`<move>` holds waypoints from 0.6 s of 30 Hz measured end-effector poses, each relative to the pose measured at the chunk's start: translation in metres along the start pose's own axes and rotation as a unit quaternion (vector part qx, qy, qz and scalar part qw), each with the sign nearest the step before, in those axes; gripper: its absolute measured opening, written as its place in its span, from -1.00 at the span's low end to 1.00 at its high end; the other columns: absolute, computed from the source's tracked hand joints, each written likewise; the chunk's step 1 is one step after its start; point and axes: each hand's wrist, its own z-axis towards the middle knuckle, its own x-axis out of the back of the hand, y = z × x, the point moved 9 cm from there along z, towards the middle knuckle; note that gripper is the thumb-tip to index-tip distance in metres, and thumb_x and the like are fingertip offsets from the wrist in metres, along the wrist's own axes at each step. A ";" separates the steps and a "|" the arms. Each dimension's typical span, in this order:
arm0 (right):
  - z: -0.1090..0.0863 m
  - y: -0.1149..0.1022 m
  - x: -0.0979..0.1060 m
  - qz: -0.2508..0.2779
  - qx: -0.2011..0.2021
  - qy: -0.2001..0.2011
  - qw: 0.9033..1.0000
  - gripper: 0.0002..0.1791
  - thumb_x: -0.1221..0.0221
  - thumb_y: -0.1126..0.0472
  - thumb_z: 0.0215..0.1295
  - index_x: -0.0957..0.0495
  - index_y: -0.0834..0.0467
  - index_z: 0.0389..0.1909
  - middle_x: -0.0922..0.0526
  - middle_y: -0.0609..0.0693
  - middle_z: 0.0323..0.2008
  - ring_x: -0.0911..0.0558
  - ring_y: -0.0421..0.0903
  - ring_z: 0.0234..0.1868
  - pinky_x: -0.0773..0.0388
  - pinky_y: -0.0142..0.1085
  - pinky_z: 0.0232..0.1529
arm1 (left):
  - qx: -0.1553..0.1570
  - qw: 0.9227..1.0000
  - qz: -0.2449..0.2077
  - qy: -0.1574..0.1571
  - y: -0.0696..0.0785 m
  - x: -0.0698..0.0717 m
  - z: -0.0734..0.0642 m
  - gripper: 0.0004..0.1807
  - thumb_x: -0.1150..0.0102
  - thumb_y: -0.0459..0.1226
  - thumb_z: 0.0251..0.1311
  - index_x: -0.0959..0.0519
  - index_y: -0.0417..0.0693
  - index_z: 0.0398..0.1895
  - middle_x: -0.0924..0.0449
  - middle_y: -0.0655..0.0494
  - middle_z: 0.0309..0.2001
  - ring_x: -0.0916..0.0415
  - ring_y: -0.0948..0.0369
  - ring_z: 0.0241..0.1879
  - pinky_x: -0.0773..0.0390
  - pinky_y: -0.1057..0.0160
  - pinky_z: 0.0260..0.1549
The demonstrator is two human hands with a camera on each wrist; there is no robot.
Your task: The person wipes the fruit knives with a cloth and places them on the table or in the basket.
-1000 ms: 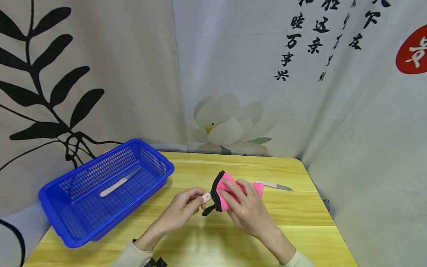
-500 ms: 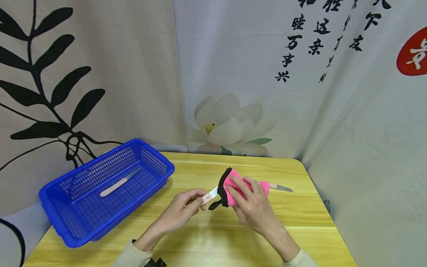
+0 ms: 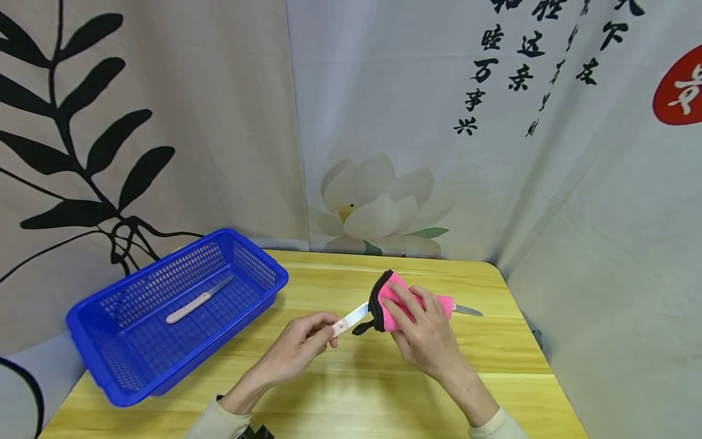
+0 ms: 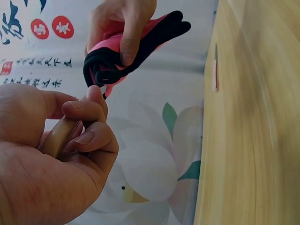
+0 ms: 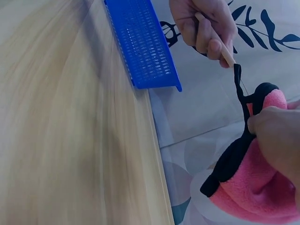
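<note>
My left hand (image 3: 300, 342) grips the pale handle of a small knife (image 3: 358, 314), its blade pointing up to the right. A pink cloth (image 3: 387, 318) with black trim and a hanging loop is held by my right hand (image 3: 432, 338), folded around the blade's far part, so the tip is hidden. In the left wrist view the fingers of my left hand (image 4: 70, 145) curl round the knife handle. The right wrist view shows the fuzzy pink cloth (image 5: 253, 187) bunched under my right hand (image 5: 279, 136).
A second knife (image 3: 468, 310) lies on the wooden table (image 3: 351, 396) behind the cloth, its handle mostly covered from the head view. At left stands a blue plastic basket (image 3: 150, 356) with another knife (image 3: 189, 308) inside. A printed curtain (image 3: 384, 91) hangs behind the table.
My right hand has slid the cloth rightward and slightly up along the blade, baring more metal near the handle. My left hand has stayed nearly still.
</note>
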 end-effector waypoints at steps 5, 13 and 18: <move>-0.003 0.011 0.005 0.002 -0.013 0.018 1.000 -0.57 -0.17 0.17 0.54 -0.73 0.21 0.30 -0.69 0.26 0.41 -0.58 0.32 0.21 -0.62 0.16 0.16 | 0.020 1.000 -0.001 0.012 -0.005 0.002 -0.001 -0.68 -0.01 -0.19 0.78 -0.71 -0.11 0.23 -0.75 0.01 -0.16 -0.26 0.41 -0.53 -0.22 0.42 -0.59; 0.002 -0.004 0.013 0.033 0.016 0.059 0.998 -0.59 -0.14 0.18 0.57 -0.75 0.19 0.28 -0.71 0.25 0.38 -0.59 0.29 0.19 -0.61 0.14 0.12 | 0.038 0.999 0.009 0.034 -0.009 0.005 0.000 -0.70 -0.06 -0.21 0.75 -0.72 -0.09 0.25 -0.76 0.05 -0.17 -0.24 0.40 -0.56 -0.18 0.42 -0.63; 0.008 -0.028 0.013 0.054 0.053 0.060 0.995 -0.60 -0.19 0.11 0.61 -0.74 0.14 0.32 -0.71 0.20 0.40 -0.61 0.25 0.19 -0.64 0.11 0.16 | 0.030 0.999 0.015 0.026 -0.006 0.002 0.002 -0.72 -0.05 -0.20 0.76 -0.73 -0.06 0.19 -0.78 -0.07 -0.16 -0.25 0.42 -0.55 -0.21 0.42 -0.61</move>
